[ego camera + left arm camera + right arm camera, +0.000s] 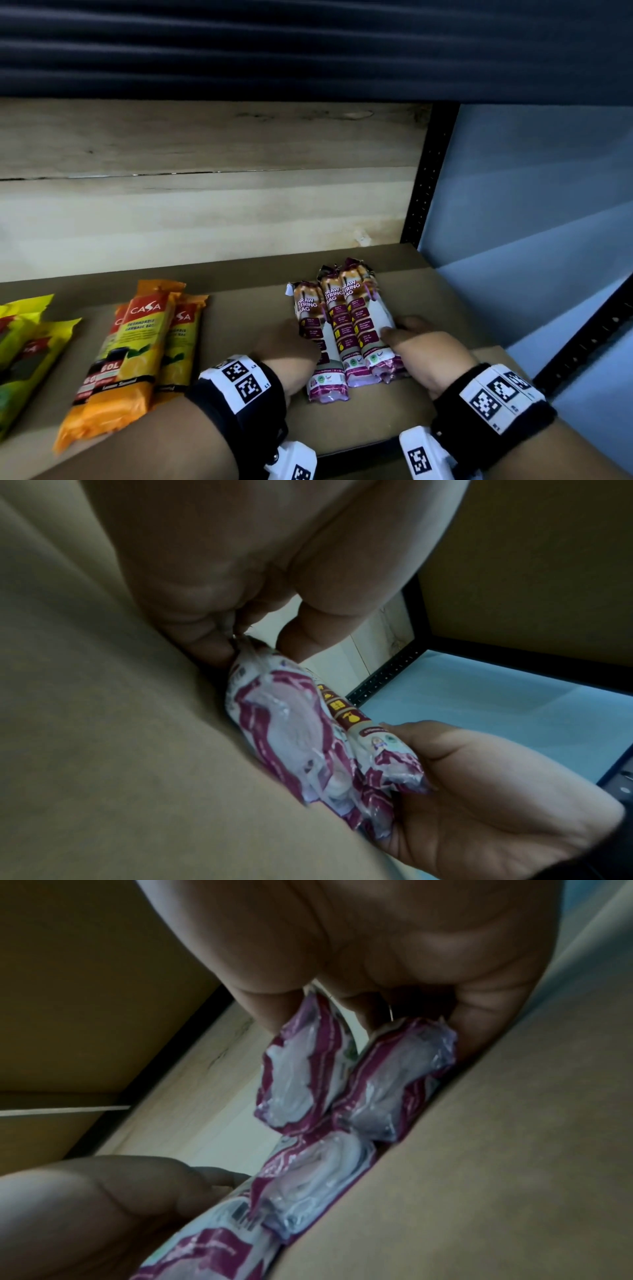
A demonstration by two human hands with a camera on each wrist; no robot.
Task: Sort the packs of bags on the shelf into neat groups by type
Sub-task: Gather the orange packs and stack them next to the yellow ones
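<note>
Purple drawstring packs (342,329), three side by side at the shelf's (239,298) right, squeezed between my left hand (291,346) and right hand (424,353), fingers curled against them; orange packs (137,346) grouped, yellow packs (27,342) at left barely visible

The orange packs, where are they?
In the head view the orange packs lie on the shelf, left of the purple drawstring packs and right of the yellow packs, beside the left hand.
</note>
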